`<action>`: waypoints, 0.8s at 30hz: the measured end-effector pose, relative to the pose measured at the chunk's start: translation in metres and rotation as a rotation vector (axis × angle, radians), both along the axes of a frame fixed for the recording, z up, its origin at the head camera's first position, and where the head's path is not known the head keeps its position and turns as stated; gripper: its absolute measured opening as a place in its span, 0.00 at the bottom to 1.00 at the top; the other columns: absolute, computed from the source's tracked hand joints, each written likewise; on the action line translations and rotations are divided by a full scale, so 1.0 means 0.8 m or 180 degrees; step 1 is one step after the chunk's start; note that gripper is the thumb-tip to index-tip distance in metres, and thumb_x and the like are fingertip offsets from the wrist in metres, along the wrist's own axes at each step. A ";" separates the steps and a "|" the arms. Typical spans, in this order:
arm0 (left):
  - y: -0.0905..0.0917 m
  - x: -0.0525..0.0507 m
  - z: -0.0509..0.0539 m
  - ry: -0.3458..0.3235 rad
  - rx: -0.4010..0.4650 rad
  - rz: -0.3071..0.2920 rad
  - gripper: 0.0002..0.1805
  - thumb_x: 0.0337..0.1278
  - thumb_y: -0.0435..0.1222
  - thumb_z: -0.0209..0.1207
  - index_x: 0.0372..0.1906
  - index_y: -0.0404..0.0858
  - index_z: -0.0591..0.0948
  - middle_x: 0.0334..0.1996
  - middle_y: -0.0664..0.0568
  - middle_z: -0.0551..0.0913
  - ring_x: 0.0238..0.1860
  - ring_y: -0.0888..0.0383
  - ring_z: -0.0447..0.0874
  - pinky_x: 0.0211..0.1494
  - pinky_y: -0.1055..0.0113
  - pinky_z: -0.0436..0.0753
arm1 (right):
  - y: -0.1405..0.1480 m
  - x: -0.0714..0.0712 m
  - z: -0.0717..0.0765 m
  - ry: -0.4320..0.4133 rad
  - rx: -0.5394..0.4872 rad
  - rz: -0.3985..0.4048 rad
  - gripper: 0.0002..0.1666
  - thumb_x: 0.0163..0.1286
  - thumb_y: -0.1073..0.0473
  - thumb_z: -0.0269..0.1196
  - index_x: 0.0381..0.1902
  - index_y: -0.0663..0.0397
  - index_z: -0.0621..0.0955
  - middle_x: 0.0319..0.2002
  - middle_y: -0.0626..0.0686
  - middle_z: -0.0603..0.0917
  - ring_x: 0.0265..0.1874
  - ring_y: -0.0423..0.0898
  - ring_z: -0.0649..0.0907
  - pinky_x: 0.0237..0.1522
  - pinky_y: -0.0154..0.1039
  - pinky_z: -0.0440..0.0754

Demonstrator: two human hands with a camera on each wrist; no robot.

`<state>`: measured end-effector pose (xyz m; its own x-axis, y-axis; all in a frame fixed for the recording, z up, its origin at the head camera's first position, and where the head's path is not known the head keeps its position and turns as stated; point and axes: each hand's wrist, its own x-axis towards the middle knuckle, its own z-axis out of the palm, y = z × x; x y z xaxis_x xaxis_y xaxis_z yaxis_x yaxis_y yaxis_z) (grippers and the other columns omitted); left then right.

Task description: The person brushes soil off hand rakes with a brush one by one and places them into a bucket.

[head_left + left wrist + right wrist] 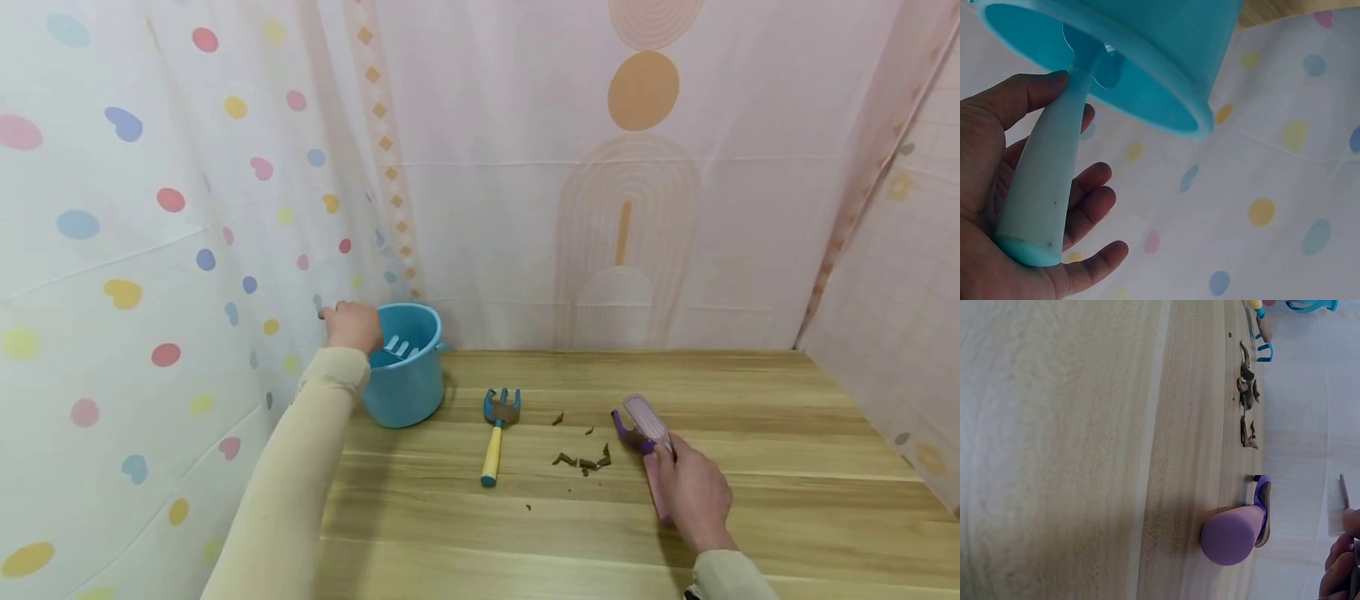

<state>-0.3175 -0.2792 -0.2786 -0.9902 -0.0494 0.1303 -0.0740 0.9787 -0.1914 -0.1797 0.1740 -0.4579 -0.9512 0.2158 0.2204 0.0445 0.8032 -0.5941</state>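
At the blue bucket (405,392), my left hand (354,327) grips the pale blue handle (1047,169) of a slotted tool (401,346) whose head is inside the bucket. In the left wrist view, my left thumb and fingers (1088,212) lie around this handle. My right hand (697,492) holds a lilac oval-headed tool (647,418) with a textured face, above a purple tool with a pink handle (657,490) on the table. Only some right fingers (1338,569) show at the right wrist view's edge, curled at a thin part.
A blue fork with a yellow handle (492,457) lies right of the bucket, a brown piece (505,412) on its tines. Several curled brown scraps (587,463) are scattered mid-table (450,542). Patterned curtains (487,233) stand behind and at both sides.
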 end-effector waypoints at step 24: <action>-0.001 -0.017 -0.030 -0.0545 0.0237 0.0274 0.17 0.66 0.34 0.49 0.50 0.30 0.83 0.48 0.34 0.83 0.52 0.32 0.77 0.58 0.26 0.62 | 0.000 0.000 -0.001 -0.0095 -0.0027 0.0021 0.28 0.78 0.50 0.52 0.65 0.64 0.72 0.55 0.72 0.78 0.46 0.71 0.81 0.35 0.58 0.79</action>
